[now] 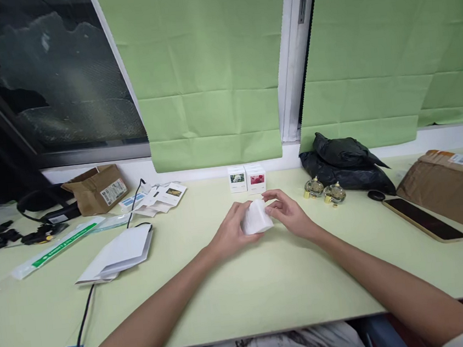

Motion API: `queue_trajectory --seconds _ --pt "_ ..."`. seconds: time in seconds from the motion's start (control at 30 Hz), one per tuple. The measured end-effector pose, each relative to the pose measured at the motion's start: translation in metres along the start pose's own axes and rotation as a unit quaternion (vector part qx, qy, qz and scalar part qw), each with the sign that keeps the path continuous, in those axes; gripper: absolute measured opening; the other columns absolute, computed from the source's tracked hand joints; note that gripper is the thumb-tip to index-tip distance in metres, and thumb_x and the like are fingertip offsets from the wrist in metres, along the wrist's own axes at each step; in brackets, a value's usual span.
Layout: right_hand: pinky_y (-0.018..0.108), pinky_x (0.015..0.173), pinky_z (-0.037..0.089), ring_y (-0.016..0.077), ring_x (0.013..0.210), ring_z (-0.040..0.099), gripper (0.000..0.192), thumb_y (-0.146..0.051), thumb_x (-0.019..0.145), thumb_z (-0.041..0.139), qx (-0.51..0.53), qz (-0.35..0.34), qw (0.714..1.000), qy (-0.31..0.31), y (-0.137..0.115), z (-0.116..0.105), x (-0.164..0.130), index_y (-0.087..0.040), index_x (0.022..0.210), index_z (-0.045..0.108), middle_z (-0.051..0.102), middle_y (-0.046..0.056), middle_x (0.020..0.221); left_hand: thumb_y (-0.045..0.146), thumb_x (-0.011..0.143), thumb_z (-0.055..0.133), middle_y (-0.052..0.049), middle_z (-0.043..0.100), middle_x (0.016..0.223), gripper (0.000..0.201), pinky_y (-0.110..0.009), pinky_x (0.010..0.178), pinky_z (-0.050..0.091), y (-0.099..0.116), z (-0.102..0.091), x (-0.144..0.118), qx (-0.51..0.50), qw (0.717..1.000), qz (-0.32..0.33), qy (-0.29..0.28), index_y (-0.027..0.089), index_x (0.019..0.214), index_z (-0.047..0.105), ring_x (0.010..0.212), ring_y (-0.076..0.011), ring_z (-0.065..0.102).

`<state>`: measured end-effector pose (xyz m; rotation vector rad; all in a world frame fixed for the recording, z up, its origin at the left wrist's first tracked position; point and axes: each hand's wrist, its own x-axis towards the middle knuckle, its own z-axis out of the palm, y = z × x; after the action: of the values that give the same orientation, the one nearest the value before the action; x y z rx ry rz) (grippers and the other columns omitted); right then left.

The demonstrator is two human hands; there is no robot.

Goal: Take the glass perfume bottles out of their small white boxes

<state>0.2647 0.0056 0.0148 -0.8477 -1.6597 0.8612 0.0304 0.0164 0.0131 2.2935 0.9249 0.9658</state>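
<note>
My left hand (232, 229) and my right hand (288, 211) meet over the middle of the pale green table (268, 285). Between them they hold a small white folded piece of card or paper (256, 218), the left hand cupping it from below and the right hand's fingers pinching its upper right edge. Just behind my hands stand two small white boxes side by side, one with a green picture (237, 179) and one with a red picture (256, 178).
Two small gold-capped glass bottles (323, 190) sit before a black plastic bag (344, 163). A phone (424, 218) and a brown parcel (454, 188) lie at right. Left: white folded sheets (119, 251), flat printed cards (157, 197), an open cardboard box (98, 188), a black cable (86, 304).
</note>
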Motion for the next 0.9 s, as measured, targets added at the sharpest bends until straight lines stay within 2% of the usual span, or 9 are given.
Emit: queue_trajectory --seconds 0.13,0.33,0.57,0.73,0.9 --pt "0.037 0.085 0.057 0.0184 0.09 0.067 0.045 -0.04 0.094 0.069 0.04 0.051 0.997 -0.033 0.012 0.003 -0.003 -0.029 0.135 0.054 0.063 0.005 0.115 0.028 0.08 0.08 -0.01 0.048 0.129 0.079 -0.044 0.098 0.054 -0.005 -0.006 -0.002 0.131 0.99 0.025 0.043 0.034 0.152 0.045 0.122 -0.0307 0.053" --pt "0.036 0.084 0.056 0.0179 0.089 0.066 0.046 -0.038 0.092 0.07 0.067 0.074 0.994 -0.037 0.016 0.011 -0.009 -0.031 0.134 0.052 0.062 0.003 0.113 0.021 0.08 0.076 -0.011 0.047 0.128 0.084 -0.046 0.092 0.056 -0.014 -0.004 -0.004 0.233 0.969 0.069 0.049 0.035 0.155 0.04 0.117 -0.0322 0.051" --pt "0.036 0.081 0.056 0.0187 0.087 0.066 0.04 -0.043 0.095 0.067 0.09 0.071 0.993 -0.032 0.013 0.011 -0.008 -0.03 0.129 0.052 0.062 0.003 0.106 0.017 0.079 0.076 -0.012 0.047 0.132 0.082 -0.048 0.098 0.055 -0.013 -0.004 -0.005 0.223 0.968 0.1 0.05 0.032 0.151 0.041 0.121 -0.0333 0.049" --pt "0.036 0.081 0.056 0.0186 0.086 0.065 0.042 -0.04 0.091 0.071 0.069 0.066 0.995 -0.031 0.014 0.008 -0.006 -0.029 0.127 0.053 0.063 0.002 0.103 0.017 0.08 0.076 -0.013 0.047 0.133 0.081 -0.049 0.099 0.054 -0.014 -0.004 -0.004 0.23 0.965 0.118 0.052 0.03 0.151 0.041 0.122 -0.0337 0.049" --pt "0.035 0.079 0.055 0.0181 0.085 0.064 0.044 -0.039 0.09 0.072 0.055 0.064 0.996 -0.034 0.017 0.008 -0.007 -0.03 0.128 0.052 0.062 0.002 0.105 0.015 0.08 0.075 -0.012 0.049 0.13 0.077 -0.048 0.097 0.055 -0.011 -0.005 -0.004 0.238 0.963 0.113 0.053 0.031 0.149 0.044 0.12 -0.0334 0.05"
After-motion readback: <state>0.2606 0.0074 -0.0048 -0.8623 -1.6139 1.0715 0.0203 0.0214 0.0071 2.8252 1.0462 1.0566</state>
